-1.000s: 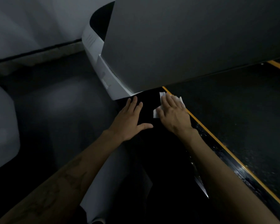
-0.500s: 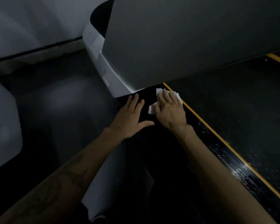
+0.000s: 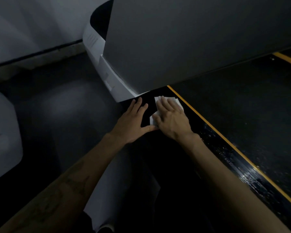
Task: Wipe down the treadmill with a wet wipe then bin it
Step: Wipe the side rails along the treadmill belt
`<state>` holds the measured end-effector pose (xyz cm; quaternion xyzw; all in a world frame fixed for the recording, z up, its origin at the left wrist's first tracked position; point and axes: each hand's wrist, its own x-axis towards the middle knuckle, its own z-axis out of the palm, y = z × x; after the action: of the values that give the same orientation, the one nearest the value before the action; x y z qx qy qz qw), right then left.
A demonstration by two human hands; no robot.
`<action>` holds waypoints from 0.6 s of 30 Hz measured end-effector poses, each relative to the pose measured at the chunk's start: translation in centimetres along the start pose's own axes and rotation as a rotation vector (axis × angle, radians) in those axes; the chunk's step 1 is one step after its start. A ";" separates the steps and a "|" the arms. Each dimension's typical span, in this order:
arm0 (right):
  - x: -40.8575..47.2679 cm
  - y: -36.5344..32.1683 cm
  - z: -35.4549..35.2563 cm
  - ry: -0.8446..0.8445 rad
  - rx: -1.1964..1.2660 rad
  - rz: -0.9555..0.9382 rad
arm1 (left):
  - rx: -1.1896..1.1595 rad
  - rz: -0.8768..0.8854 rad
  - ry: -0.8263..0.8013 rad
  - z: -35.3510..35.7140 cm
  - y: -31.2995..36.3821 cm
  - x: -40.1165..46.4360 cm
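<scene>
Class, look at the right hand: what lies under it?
Under the right hand, pressed flat, lies a white wet wipe on the treadmill's black side rail. The wipe's middle is covered.

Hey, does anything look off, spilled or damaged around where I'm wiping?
Nothing stands out. The right hand presses the wet wipe flat on the black side rail beside the yellow stripe. The rail behind glistens. The left hand rests flat alongside.

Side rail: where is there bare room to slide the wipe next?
Bare black rail runs back toward the person, between the yellow stripe and the right forearm. It is crowded ahead: right hand flat on the wipe, left hand beside, grey housing overhanging.
</scene>
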<state>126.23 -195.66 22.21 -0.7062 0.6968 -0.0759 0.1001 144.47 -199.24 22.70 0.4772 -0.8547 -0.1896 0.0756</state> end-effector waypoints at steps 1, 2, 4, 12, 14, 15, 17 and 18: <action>-1.1 -0.2 -0.3 -0.013 0.018 -0.033 | 0.005 0.007 -0.008 0.0 -0.2 0.0; -2.2 -0.1 -0.7 -0.021 0.025 -0.058 | 0.009 0.015 -0.017 -0.1 -0.3 0.0; -3.6 0.5 -0.9 -0.004 0.020 -0.060 | 0.016 0.025 -0.028 0.0 -0.5 0.1; -0.2 -1.9 0.2 0.091 -0.035 -0.002 | -0.006 0.022 -0.035 -0.2 -0.5 0.1; -1.3 -1.5 0.2 0.051 -0.026 -0.087 | 0.015 0.033 -0.031 -0.2 -0.7 0.1; -2.0 -0.9 0.2 0.040 -0.013 -0.123 | 0.023 0.039 -0.026 -0.2 -0.8 0.2; -3.2 0.1 -0.2 0.045 0.015 -0.144 | 0.027 0.047 -0.017 0.0 -0.8 0.1; -3.3 0.3 -0.4 0.065 0.024 -0.130 | 0.024 0.049 -0.012 0.0 -0.8 0.2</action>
<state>125.78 -192.38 22.61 -0.7460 0.6512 -0.1135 0.0807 144.98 -199.73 22.33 0.4560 -0.8688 -0.1802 0.0692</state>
